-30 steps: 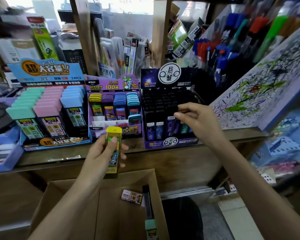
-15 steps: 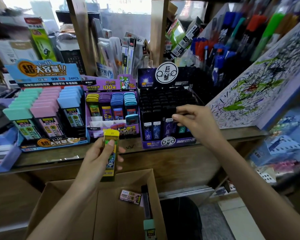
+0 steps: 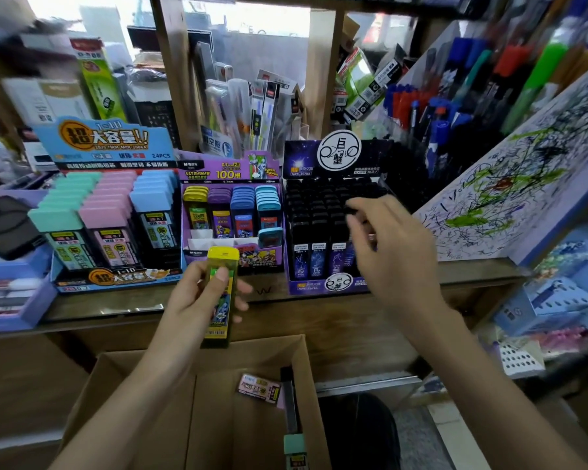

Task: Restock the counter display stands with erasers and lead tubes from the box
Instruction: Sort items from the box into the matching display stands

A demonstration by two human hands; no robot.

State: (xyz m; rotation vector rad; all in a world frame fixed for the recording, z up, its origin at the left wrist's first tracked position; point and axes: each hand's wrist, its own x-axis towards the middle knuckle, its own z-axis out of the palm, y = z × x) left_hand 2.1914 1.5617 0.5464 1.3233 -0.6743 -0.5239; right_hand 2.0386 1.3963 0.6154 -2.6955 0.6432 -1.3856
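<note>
left hand (image 3: 197, 300) at about 7 o'clock of centre, fingers and thumb wrapped round a yellow-capped lead tube (image 3: 223, 301). tube upright, cap up, in front of the purple stand (image 3: 230, 169), at its 6 o'clock edge.

right hand (image 3: 398, 256) at 3 o'clock of centre, over the front rows of the black stand (image 3: 336, 157). fingers loosely bent and blurred; cannot tell if they pinch a tube or only touch.

blue stand (image 3: 109, 144) at 9 o'clock, rows of mint, pink and blue caps. three stands side by side on the wooden surface (image 3: 123, 305).

cardboard box (image 3: 143, 401) open at 6 o'clock, below the surface edge. inside: pink-labelled pack (image 3: 259, 388) lying flat, mint-capped tube (image 3: 294, 446) by the right wall.
</note>
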